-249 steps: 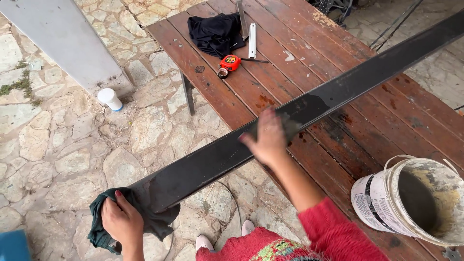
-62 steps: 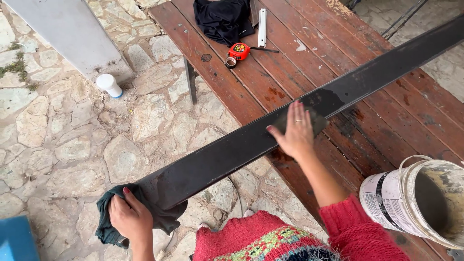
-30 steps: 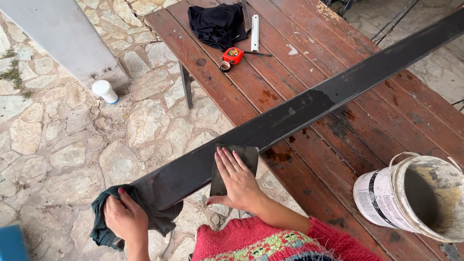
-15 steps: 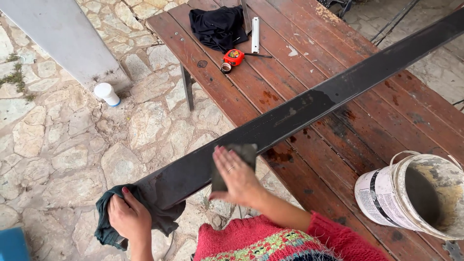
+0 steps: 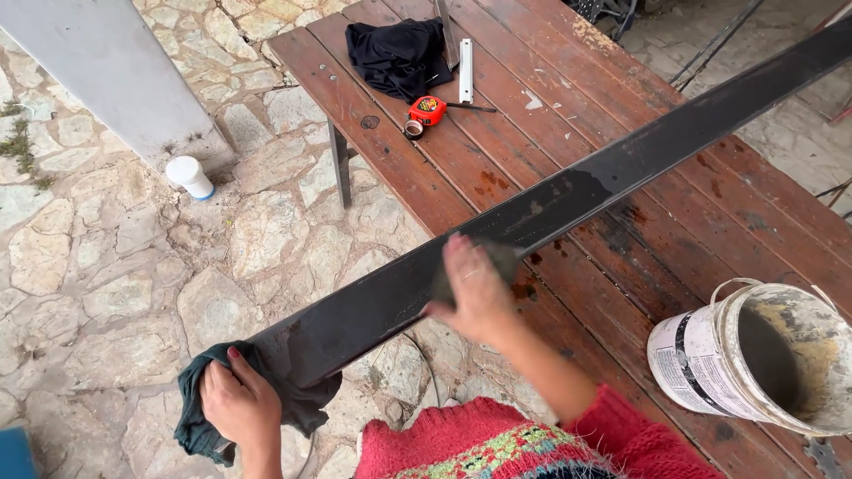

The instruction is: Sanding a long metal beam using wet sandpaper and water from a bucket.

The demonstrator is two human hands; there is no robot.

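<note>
light: soft, even daylight, bright, no hard shadows | glare: dull sheen along the wet dark plank (image 5: 568,200) | blur: right hand (image 5: 475,288) motion-smeared, fingers indistinct; left hand (image 5: 238,404) sharp | focus: bench (image 5: 532,133) and stone floor (image 5: 115,266) crisp | edges: mild wide-angle stretch at the corners

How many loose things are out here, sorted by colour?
Black or dark: 4, the long plank, the black cloth, the rag under the left hand, the pad under the right hand.
White: 2, the bucket, the small jar.
Red: 1, the tape measure.
Total: 7.
</note>
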